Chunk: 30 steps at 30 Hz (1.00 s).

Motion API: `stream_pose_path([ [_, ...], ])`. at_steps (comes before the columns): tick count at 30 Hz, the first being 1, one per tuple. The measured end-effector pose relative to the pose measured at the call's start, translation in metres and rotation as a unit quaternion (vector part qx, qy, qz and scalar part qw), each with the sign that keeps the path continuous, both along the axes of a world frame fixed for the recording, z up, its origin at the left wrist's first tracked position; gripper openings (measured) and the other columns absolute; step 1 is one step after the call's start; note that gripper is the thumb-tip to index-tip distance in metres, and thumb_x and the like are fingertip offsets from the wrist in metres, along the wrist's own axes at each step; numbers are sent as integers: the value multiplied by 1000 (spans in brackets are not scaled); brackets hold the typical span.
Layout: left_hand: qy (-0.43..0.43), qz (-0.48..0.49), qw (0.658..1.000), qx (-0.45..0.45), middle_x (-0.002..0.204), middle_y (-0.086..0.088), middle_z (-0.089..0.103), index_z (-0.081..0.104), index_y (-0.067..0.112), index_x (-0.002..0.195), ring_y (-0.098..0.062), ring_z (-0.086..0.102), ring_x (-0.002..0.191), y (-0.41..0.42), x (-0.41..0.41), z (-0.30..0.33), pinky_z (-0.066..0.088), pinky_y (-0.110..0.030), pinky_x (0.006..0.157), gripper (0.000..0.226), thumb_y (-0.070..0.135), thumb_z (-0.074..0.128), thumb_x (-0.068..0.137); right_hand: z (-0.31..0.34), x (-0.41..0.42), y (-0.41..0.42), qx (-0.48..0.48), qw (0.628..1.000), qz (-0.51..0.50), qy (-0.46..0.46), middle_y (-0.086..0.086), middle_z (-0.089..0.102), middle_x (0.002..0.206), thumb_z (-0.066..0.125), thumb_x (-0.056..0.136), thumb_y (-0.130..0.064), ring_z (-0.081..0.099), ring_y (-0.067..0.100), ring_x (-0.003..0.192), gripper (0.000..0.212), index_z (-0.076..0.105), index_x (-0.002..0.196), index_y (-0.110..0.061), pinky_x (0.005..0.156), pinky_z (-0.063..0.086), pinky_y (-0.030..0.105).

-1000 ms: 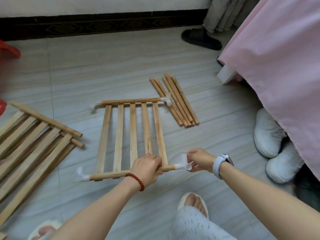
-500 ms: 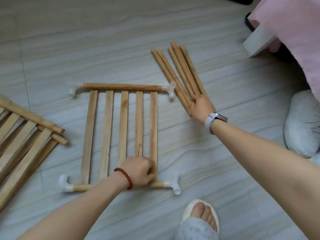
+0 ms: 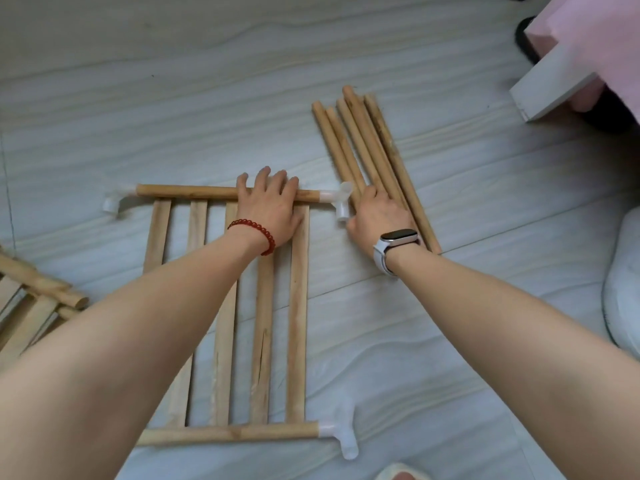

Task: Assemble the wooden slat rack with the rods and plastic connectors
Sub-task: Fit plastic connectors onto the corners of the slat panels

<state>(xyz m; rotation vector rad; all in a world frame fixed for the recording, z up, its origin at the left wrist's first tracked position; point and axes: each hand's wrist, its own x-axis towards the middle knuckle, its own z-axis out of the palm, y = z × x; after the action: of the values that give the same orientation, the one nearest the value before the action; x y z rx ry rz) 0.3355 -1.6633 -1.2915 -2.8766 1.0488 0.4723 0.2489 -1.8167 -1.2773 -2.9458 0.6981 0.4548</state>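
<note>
**Slat panel flat on the floor, both hands at its far rail**

Your slat panel [image 3: 263, 306] lies flat on the grey floor [image 3: 450, 341], its five slats running away from you, long axis near to far. Two round rails cross them left to right: the far rail [image 3: 187, 191] under your left hand, the near rail [image 3: 228, 434] close to your body. Each rail end you can see carries a white plastic connector: far left [image 3: 114, 204], far right [image 3: 341, 200], near right [image 3: 341, 439]. The near left end is hidden behind your forearm.

Your left hand [image 3: 270, 207] rests palm down on the far rail towards its right end, fingers extended and slightly spread over the rod. Your right hand [image 3: 377, 216] sits just beside the far right connector, lying on the lower ends of the loose rods [image 3: 367, 147]; its fingers are tucked under and out of sight, so you cannot tell whether they hold a rod or the connector.

The loose rods lie in a tight bundle right of the panel, touching one another, long axes angled from near right to far left. More wooden parts [image 3: 31, 306] lie at the left edge, well apart from the panel.
</note>
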Motion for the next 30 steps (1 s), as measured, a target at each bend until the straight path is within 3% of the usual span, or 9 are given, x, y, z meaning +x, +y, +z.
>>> stream_pose_path([
  [3, -36, -19, 999, 0, 123, -8, 50, 49, 13, 123, -29, 44, 116, -3, 9, 2, 11, -50, 109, 30, 26, 39, 98, 2, -1, -1, 7, 1000, 5, 8, 18, 52, 124, 38, 98, -18, 57, 33, 109, 33, 39, 124, 2, 66, 31, 33],
  [6, -23, -34, 999, -2, 117, -9, 51, 47, 11, 117, -28, 44, 109, -3, 4, 6, 29, -42, 98, 22, 19, 37, 99, 8, -8, -2, 29, 999, -20, 4, 17, 55, 119, 35, 98, -12, 60, 34, 104, 25, 40, 120, 0, 63, 31, 33],
  [10, -34, -6, 997, -67, 115, -9, 49, 44, 13, 125, -28, 43, 106, 5, 7, 32, 35, -38, 84, 30, 9, 41, 95, 25, -20, -4, 166, 979, -118, -28, 14, 58, 95, 41, 93, -14, 59, 35, 82, 19, 39, 110, -5, 60, 36, 34],
  [14, -56, 1, 984, -167, 104, -8, 45, 47, 20, 130, -27, 43, 98, 25, 17, 87, 29, -35, 75, 40, 4, 43, 93, 53, -29, 1, 253, 949, -170, -84, 2, 50, 71, 45, 87, -15, 47, 22, 57, 15, 35, 98, -16, 48, 33, 30],
  [16, -61, -1, 977, -202, 99, -7, 44, 50, 19, 128, -26, 43, 92, 38, 18, 124, 31, -35, 71, 35, 8, 44, 96, 81, -33, 7, 270, 945, -148, -107, 2, 51, 71, 44, 90, -19, 47, 22, 57, 13, 37, 101, -19, 49, 33, 29],
  [21, -82, -18, 950, -301, 90, -7, 42, 52, 15, 124, -25, 44, 81, 87, -5, 228, 46, -45, 68, 35, 3, 50, 91, 178, -39, 32, 330, 921, -64, -198, 10, 64, 95, 43, 97, -26, 59, 31, 88, 16, 53, 110, -21, 66, 42, 33],
  [23, -94, -13, 937, -337, 91, -6, 43, 51, 16, 124, -22, 45, 81, 118, -24, 267, 47, -36, 68, 38, -1, 51, 89, 220, -43, 50, 331, 918, -40, -214, 6, 60, 81, 46, 96, -27, 59, 29, 78, 5, 50, 95, -25, 62, 42, 33],
  [27, -90, 45, 905, -414, 93, -4, 43, 52, 16, 119, -7, 42, 83, 174, -67, 321, 38, -6, 74, 42, -11, 50, 87, 290, -56, 90, 362, 898, -39, -245, -2, 56, 65, 47, 71, -37, 56, 25, 62, 12, 48, 80, -29, 64, 54, 46],
  [30, -58, 105, 869, -480, 93, -4, 48, 47, 29, 107, -5, 46, 85, 215, -105, 330, 35, -6, 75, 44, -10, 53, 86, 332, -75, 131, 378, 882, 11, -282, -8, 50, 63, 50, 87, -37, 48, 16, 56, 7, 52, 93, -33, 57, 45, 35],
])
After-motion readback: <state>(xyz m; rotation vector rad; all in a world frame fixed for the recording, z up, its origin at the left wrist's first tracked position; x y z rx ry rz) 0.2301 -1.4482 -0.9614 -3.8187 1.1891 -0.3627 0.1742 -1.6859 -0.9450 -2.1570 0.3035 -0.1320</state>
